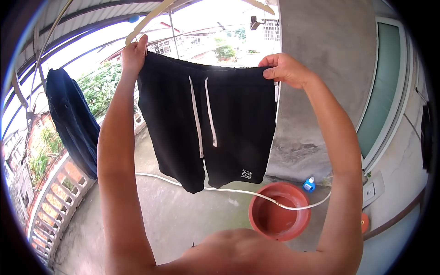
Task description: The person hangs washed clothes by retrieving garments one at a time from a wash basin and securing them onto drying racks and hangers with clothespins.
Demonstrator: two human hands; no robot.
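A pair of black drawstring shorts [172, 107] hangs spread between my two raised hands. Two white cords dangle from the waistband, and a small white print sits near the hem of one leg. My left hand [134, 56] is closed at the left corner of the waistband, thumb up, right by one end of a cream clothes hanger [149, 20]. The middle of that hanger is out of view above. With thumb and fingers, my right hand [286, 71] pinches the waistband's right corner, below the hanger's other end.
A reddish-brown basin [256, 215] stands on the concrete floor, crossed by a white hose [160, 178]. Beside it is a blue bottle [309, 184]. Dark clothing [68, 114] hangs at left near a balustrade [59, 201]. A grey wall [325, 55] rises at right.
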